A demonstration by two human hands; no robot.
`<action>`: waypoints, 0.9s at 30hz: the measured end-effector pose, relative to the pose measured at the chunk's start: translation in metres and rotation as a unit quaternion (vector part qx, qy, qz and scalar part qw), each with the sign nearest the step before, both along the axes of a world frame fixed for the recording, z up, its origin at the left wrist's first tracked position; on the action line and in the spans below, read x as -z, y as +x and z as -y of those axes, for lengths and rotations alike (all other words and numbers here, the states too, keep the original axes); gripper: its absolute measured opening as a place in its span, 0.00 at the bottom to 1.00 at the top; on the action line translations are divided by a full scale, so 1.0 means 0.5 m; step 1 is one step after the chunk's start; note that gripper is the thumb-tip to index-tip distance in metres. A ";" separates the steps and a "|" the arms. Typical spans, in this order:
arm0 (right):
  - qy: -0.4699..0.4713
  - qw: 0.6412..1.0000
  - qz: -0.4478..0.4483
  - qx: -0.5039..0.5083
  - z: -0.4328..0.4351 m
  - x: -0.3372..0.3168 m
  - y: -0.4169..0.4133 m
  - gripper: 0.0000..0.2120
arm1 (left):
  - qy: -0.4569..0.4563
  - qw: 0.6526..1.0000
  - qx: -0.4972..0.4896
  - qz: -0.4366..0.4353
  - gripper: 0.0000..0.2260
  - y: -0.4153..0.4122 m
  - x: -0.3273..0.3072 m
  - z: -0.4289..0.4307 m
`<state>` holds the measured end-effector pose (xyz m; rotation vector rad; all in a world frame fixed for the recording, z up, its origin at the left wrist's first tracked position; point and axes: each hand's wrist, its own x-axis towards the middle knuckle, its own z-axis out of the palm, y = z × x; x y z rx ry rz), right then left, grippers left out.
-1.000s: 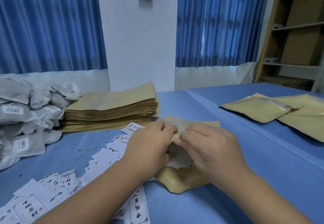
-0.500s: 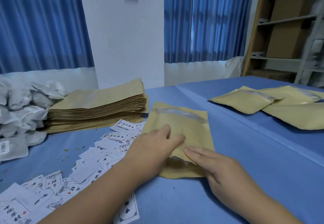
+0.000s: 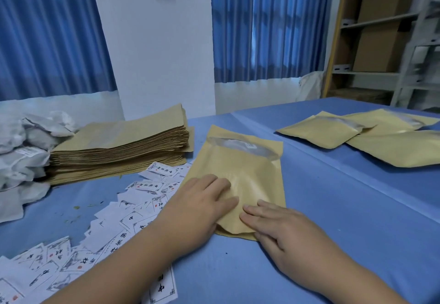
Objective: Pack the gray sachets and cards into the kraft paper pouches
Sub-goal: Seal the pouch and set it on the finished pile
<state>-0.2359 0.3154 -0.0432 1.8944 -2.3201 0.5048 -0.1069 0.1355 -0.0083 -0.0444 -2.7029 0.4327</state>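
A filled kraft paper pouch (image 3: 247, 170) lies flat on the blue table, its clear window strip at the far end. My left hand (image 3: 200, 206) presses its near left part with straight fingers. My right hand (image 3: 281, 230) lies flat on the near right corner, fingertips pointing left. A tall stack of empty kraft pouches (image 3: 119, 146) sits behind to the left. Gray sachets (image 3: 21, 158) are heaped at the far left edge. White printed cards (image 3: 114, 220) lie scattered across the near left of the table.
Three packed kraft pouches (image 3: 371, 134) lie overlapping at the right back of the table. A wooden shelf with cardboard boxes (image 3: 381, 30) stands beyond the table at the right. Blue curtains and a white wall column are behind.
The pouch went from being pinched at its mouth by both hands to lying flat with its window up. Both hands now rest flat on its near end.
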 end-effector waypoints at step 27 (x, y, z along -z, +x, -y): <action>-0.047 0.995 -0.057 0.066 0.002 -0.012 0.041 0.20 | 0.363 0.915 -0.018 0.174 0.19 0.067 0.038 0.020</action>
